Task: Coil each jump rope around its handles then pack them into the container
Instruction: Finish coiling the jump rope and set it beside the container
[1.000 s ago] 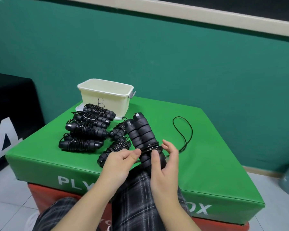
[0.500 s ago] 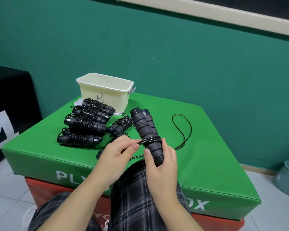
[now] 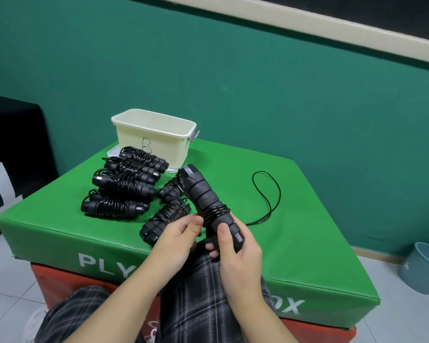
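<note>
The right hand (image 3: 235, 253) grips the lower end of a pair of black foam jump-rope handles (image 3: 206, 199), thumb across the front and fingers curled behind; the handles are held together, tilted with their upper ends pointing away toward the container. Several turns of thin black cord (image 3: 214, 211) are wound around the handles just above the right thumb. The left hand (image 3: 178, 233) is beside the handles with thumb and forefinger pinched together at the wound cord, its other fingers curled. The unwound remainder of the rope (image 3: 268, 194) trails to the right and lies in a long loop on the green padded plyo box (image 3: 295, 243). On the box top to the left lie six coiled jump ropes, each with cord wrapped around its paired handles: a row of four (image 3: 122, 186) stacked front to back near the left edge, and two more (image 3: 166, 216) just left of the held handles. A cream plastic container (image 3: 156, 142), open-topped and marked with a handwritten letter on its near wall, stands at the far left corner of the box on a pale lid, just behind the row of coiled ropes. The green box rests on a red box (image 3: 60, 280). Plaid trouser legs (image 3: 203, 293) appear below the hands. A blue-grey bucket (image 3: 424, 268) stands on the tiled floor at right.
</note>
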The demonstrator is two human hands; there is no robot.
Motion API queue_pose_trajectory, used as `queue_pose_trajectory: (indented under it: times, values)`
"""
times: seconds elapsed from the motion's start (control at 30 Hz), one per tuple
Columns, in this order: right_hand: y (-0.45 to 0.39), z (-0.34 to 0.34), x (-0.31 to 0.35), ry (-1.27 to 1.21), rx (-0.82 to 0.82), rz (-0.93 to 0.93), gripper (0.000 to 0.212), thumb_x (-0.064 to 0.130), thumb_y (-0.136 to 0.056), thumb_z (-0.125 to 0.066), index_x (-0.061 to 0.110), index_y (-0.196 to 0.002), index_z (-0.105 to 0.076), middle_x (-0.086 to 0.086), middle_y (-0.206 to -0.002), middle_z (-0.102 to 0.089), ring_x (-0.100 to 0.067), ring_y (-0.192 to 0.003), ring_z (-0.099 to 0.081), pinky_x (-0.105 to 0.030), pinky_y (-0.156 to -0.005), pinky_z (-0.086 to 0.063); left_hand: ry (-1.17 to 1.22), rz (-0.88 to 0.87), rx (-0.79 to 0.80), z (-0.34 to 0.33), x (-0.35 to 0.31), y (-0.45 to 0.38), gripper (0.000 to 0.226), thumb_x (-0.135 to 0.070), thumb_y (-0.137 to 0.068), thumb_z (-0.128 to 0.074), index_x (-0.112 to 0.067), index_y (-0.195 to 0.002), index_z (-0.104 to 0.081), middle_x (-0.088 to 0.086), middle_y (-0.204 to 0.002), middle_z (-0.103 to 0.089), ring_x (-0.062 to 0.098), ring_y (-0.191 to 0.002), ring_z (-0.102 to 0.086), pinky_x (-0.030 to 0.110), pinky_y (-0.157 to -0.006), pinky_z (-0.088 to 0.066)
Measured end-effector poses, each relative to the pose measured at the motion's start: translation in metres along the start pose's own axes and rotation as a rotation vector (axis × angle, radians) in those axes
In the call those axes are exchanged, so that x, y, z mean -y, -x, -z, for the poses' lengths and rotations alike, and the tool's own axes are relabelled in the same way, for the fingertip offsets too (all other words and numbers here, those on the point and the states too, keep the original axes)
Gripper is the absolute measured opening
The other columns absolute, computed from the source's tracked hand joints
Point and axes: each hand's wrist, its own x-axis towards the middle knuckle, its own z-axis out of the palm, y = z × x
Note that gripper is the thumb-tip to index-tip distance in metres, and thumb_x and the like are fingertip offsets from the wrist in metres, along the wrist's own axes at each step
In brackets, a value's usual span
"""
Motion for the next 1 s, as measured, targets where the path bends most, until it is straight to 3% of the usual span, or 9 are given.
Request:
queue_pose_trajectory:
  times: [0.13,0.27,0.43,0.5,0.63,0.7,0.8,0.9,1.0]
  values:
    - [0.0,-0.001,0.005,0.1,-0.025,0.033,0.012,0.047,-0.089,-0.055,0.044,-0.1,-0.051,0.025,-0.085,-0.068,0.001,-0.073,-0.064,-0.013,-0.066,-0.048,0.057,0.049,-0.099,-0.003,-0.014,0.005,0.037,-0.064,-0.076,-0.06,-0.027,-0.076,-0.069,-0.012,-0.039,-0.029,0.003,-0.037,-0.024,0.021,-0.041,-0.02]
    - [0.001,-0.005,0.001,0.296,-0.111,0.279,0.022,0.047,-0.091,-0.047,0.045,-0.112,-0.047,0.012,-0.119,-0.05,0.0,-0.099,-0.053,-0.01,-0.085,-0.04,-0.038,0.027,-0.222,-0.003,-0.017,0.003,0.032,-0.037,-0.081,-0.063,-0.006,-0.085,-0.067,-0.012,-0.035,-0.035,0.002,-0.033,-0.032,0.012,-0.04,-0.025]
    - [0.002,-0.01,-0.008,0.519,-0.029,0.451,0.047,0.043,-0.088,-0.051,0.04,-0.133,-0.041,0.01,-0.137,-0.032,-0.013,-0.122,-0.046,-0.017,-0.102,-0.034,-0.099,0.0,-0.266,0.001,-0.017,0.004,0.062,-0.058,-0.064,-0.062,0.004,-0.07,-0.059,-0.008,-0.043,-0.034,0.007,-0.043,-0.028,0.027,-0.048,-0.025]
    - [0.0,-0.011,-0.01,0.635,-0.057,0.474,0.065,0.043,-0.081,-0.06,0.027,-0.14,-0.037,0.006,-0.138,-0.033,-0.007,-0.125,-0.035,-0.015,-0.105,-0.026,-0.126,-0.035,-0.239,0.004,-0.018,0.005,0.065,-0.063,-0.066,-0.069,0.001,-0.069,-0.061,0.0,-0.05,-0.043,0.009,-0.05,-0.036,0.03,-0.055,-0.031]
    - [-0.005,-0.008,-0.013,0.664,-0.082,0.338,0.08,0.027,-0.076,-0.078,0.021,-0.144,-0.035,0.004,-0.134,-0.036,-0.012,-0.121,-0.039,-0.028,-0.1,-0.036,-0.198,-0.084,-0.167,0.006,-0.013,0.006,0.029,-0.047,-0.079,-0.065,-0.024,-0.063,-0.069,0.001,-0.066,-0.065,0.005,-0.061,-0.053,0.028,-0.065,-0.044]
    - [-0.004,-0.005,-0.011,0.61,-0.047,0.263,0.078,0.033,-0.08,-0.075,0.023,-0.146,-0.034,0.003,-0.131,-0.041,-0.013,-0.12,-0.044,-0.03,-0.1,-0.04,-0.221,-0.126,-0.165,0.008,-0.011,0.006,0.028,-0.03,-0.09,-0.061,-0.026,-0.063,-0.066,-0.013,-0.065,-0.063,-0.002,-0.062,-0.053,0.02,-0.064,-0.043]
    - [-0.003,-0.005,-0.005,0.555,0.001,0.15,0.078,0.05,-0.081,-0.064,0.025,-0.147,-0.031,0.006,-0.131,-0.043,-0.009,-0.119,-0.046,-0.03,-0.1,-0.041,-0.329,-0.243,-0.108,0.016,-0.007,0.005,0.039,-0.048,-0.088,-0.045,-0.017,-0.068,-0.06,-0.008,-0.069,-0.052,0.004,-0.065,-0.05,0.03,-0.067,-0.043]
    - [-0.002,-0.004,0.001,0.482,-0.009,0.104,0.081,0.061,-0.075,-0.051,0.025,-0.146,-0.033,0.009,-0.129,-0.047,-0.002,-0.116,-0.046,-0.023,-0.096,-0.04,-0.377,-0.322,-0.047,0.02,-0.003,0.004,0.028,-0.05,-0.087,-0.039,-0.034,-0.088,-0.062,-0.016,-0.084,-0.056,0.005,-0.08,-0.055,0.02,-0.074,-0.044]
    - [-0.002,-0.003,0.002,0.369,-0.047,0.073,0.079,0.059,-0.074,-0.052,0.025,-0.144,-0.037,0.012,-0.124,-0.049,0.008,-0.111,-0.047,-0.012,-0.092,-0.039,-0.314,-0.348,-0.001,0.02,0.0,0.002,0.02,-0.03,-0.09,-0.045,-0.042,-0.096,-0.06,-0.021,-0.093,-0.057,0.003,-0.091,-0.057,0.013,-0.082,-0.042]
